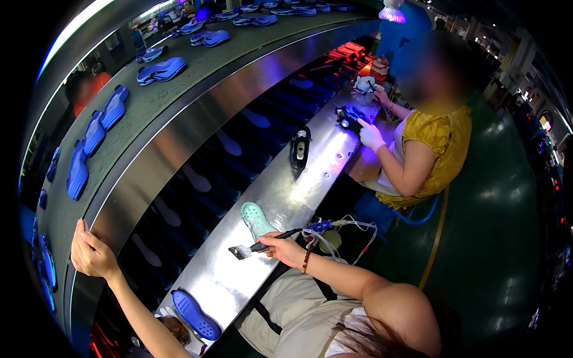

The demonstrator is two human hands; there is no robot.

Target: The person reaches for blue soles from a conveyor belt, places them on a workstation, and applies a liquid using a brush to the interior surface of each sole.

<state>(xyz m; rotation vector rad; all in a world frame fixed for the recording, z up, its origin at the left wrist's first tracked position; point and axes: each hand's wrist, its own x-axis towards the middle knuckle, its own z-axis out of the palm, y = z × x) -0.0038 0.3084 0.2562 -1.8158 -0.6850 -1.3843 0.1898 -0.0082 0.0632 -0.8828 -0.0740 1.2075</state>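
Observation:
My right hand [285, 249] is closed around the dark handle of a flat brush [241, 252]. Its pale bristles are over the metal workbench [230, 277], and thin tubes run from the handle's back end. Just beyond that hand lies a mint-green shoe sole [256, 218] with small holes. At the metal side of the conveyor, my left hand [94, 253] is raised, its fingers bent and close together. Whether anything is between them is hidden. A blue shoe sole [196, 315] lies on the bench's near end, right of my left forearm.
Many blue soles [161, 70] ride on the green conveyor belt [140, 110]. Below it, pale soles [197, 178] sit on a dark lower level. A black shoe [300, 148] stands farther along the bench. Beyond it, a co-worker in yellow [439, 155] handles a shoe under purple light.

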